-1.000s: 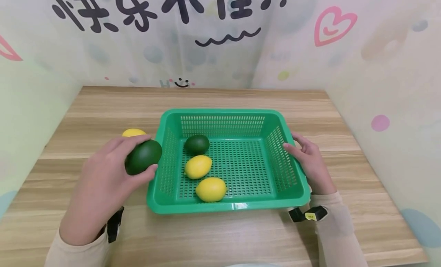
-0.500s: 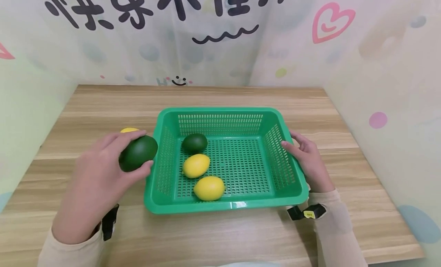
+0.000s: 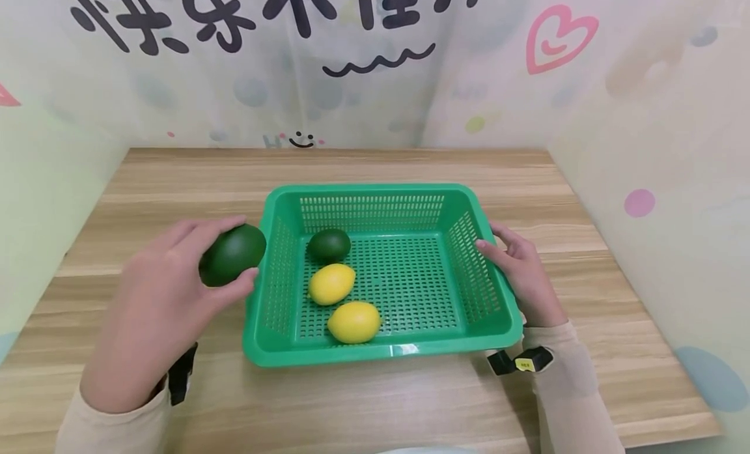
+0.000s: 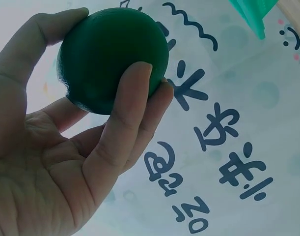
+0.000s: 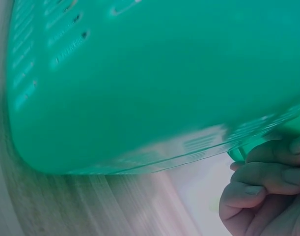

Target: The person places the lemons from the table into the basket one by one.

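The left hand pinches one smooth, dark green oval fruit between thumb and fingers, beside the left rim of one green perforated plastic basket on the wooden table. Inside, toward the basket's left, lie a second dark green oval fruit and two yellow oval lemons. The right hand grips the right rim, thumb over its edge.
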Available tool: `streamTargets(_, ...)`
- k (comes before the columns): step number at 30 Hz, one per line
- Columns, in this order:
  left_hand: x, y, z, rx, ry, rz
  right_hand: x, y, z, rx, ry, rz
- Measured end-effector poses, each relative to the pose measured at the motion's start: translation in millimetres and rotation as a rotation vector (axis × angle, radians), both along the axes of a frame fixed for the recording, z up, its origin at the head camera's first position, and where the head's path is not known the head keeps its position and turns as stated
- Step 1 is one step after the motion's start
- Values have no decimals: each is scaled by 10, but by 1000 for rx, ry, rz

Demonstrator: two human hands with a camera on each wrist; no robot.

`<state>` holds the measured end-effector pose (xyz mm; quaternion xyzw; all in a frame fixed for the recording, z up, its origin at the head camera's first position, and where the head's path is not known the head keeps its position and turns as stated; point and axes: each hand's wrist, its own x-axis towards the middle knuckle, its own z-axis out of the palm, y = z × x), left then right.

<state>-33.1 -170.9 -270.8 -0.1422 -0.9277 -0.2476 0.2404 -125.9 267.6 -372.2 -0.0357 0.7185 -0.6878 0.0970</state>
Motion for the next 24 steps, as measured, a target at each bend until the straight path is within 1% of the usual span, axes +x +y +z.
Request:
streamTargets(9,-22,8,32,2,45,8,1,-2,-10,3,0,-1)
streamTargets(15,-41,57,67,9,55,-16,1,8,-6,-5,-7,1)
streamTargets(20,-47,80,102,13,56,-21,-1,6,-8,-11,-4,0)
streamTargets(24,-50,105,114,9,61,-43,3,5,-3,-14,-5,5)
